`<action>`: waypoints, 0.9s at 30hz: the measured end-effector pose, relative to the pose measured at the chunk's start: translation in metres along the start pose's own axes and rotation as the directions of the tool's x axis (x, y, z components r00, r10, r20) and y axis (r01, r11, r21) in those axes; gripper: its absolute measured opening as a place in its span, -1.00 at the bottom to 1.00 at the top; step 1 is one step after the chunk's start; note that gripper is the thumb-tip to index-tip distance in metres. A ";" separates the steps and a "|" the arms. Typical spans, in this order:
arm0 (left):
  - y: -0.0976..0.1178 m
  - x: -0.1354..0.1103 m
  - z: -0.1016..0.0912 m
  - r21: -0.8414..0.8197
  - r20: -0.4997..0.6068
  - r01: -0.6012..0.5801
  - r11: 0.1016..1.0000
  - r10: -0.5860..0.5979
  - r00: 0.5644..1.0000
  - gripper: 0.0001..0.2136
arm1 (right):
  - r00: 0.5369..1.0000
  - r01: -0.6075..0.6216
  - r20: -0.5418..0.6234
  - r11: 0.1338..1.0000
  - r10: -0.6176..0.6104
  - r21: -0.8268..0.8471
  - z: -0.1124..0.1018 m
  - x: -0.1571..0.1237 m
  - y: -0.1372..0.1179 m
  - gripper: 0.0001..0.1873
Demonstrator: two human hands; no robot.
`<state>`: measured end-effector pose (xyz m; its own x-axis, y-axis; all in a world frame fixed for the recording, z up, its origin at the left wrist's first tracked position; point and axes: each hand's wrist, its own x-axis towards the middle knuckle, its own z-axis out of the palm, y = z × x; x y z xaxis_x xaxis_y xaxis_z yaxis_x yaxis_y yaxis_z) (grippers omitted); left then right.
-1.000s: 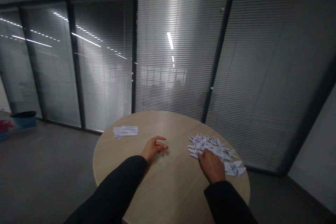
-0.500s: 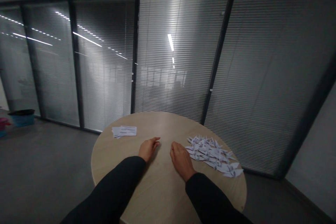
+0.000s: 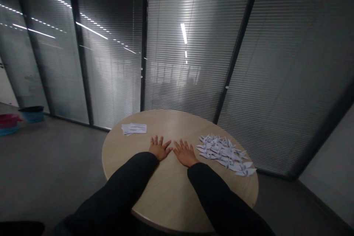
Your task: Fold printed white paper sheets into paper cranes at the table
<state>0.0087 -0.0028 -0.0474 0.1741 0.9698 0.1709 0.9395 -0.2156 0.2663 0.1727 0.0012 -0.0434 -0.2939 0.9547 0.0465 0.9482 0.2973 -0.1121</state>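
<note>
Black sleeves [image 3: 129, 177] stretch forward, left hand [image 3: 160, 149] and right hand [image 3: 185, 154] splayed wide, palm-down, side by side.

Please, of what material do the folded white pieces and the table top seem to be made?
The folded white pieces: probably matt paper, judging by their thin, pointed tips and creased shapes.
The table top: pale wood look, slight sheen, faint grain; solid wood or laminate, I cannot tell.

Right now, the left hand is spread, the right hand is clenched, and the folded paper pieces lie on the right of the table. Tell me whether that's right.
No: the head view shows the right hand open, its fingers spread, not clenched. The left hand is spread, and the folded paper pieces lie on the right of the table.
</note>
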 end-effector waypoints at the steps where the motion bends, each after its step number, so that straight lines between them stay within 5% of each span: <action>1: 0.000 0.001 0.001 0.001 0.006 0.009 1.000 -0.009 1.000 -0.42 | 1.000 -0.006 0.014 1.000 0.006 -0.001 0.000 0.001 0.000 -0.40; 9: 0.001 0.008 -0.001 -0.019 0.117 0.080 0.997 -0.078 0.990 -0.41 | 0.995 -0.048 0.087 0.999 0.047 0.005 -0.001 0.006 -0.001 -0.39; 27: -0.002 0.007 -0.007 -0.035 0.122 0.037 0.999 -0.033 0.992 -0.41 | 0.997 -0.015 0.078 0.998 0.011 0.053 0.003 0.010 0.005 -0.38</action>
<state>0.0057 0.0039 -0.0405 0.1778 0.9830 0.0455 0.9345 -0.1832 0.3052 0.1741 0.0124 -0.0462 -0.2921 0.9559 -0.0324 0.9447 0.2830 -0.1656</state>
